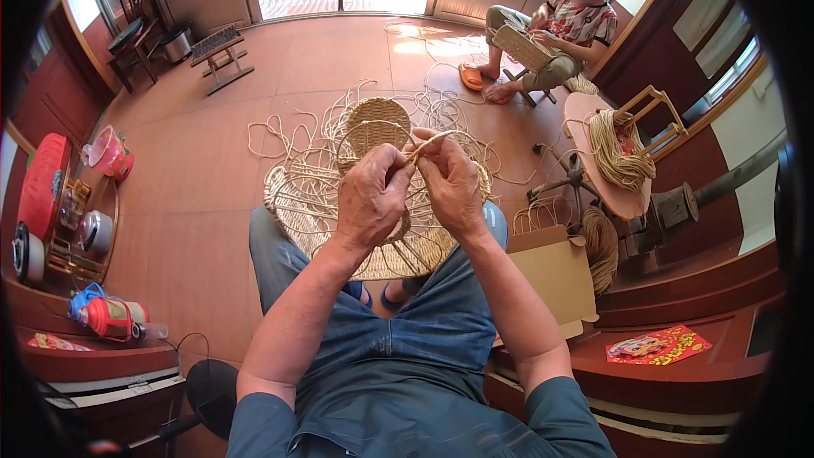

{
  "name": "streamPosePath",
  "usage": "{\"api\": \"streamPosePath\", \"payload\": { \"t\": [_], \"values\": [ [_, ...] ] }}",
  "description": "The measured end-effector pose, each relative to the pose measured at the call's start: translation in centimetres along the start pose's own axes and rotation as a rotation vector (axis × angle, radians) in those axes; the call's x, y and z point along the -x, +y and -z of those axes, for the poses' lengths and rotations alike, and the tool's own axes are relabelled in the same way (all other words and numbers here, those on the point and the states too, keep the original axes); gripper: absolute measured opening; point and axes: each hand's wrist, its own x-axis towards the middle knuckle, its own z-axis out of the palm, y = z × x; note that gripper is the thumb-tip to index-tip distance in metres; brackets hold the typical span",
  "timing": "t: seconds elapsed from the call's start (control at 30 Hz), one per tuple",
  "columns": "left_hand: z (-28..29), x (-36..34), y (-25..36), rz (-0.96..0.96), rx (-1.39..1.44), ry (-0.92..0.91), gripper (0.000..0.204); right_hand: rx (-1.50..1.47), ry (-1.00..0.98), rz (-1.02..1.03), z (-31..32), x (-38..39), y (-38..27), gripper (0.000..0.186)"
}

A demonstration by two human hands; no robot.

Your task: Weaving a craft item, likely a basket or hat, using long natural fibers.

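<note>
Cord (415, 154): held in the head view between both hands, above the woven basket; its pinched length is slanted from lower left to upper right, pointed away and to the right, then bent in an arc over the right hand.
Left grip: by the left hand (371, 199), the cord is clasped between thumb and curled fingers.
Right grip: by the right hand (454, 191), the cord is pinched between thumb and fingers, just beside the left hand.
Basket (398, 267): placed between the jeans-clad (288, 246) legs, its long axis laid left to right.
Round panel (378, 120): seen just beyond the hands, its woven face turned toward the camera.
Loose strands (428, 110): spread in tangles over the floor (191, 148).
Table (585, 114): occupied by a coil (623, 157), at the right.
Co-worker (581, 21): seated farther off, with another woven piece (521, 47) held.
</note>
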Motion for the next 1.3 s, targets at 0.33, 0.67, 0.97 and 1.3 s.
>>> {"api": "streamPosePath", "payload": {
  "t": [0.33,0.67,0.97,1.3],
  "values": [
    [-0.1,-0.4,0.8,0.085,0.181,0.137,0.009,0.001,-0.052,0.01,0.7,0.2,-0.2,0.033],
    [0.0,-0.1,-0.1,0.059,0.093,0.042,0.009,-0.037,-0.027,-0.013,0.6,0.0,0.6,0.017],
    [-0.2,1.4,-1.0,-0.108,0.091,0.015,0.005,-0.018,-0.039,0.052,0.2,0.3,0.2,0.025],
    [-1.0,4.7,-0.3,-0.279,0.053,-0.051,0.007,-0.093,-0.104,-0.075,1.1,0.0,0.7,0.032]
  ]
}}
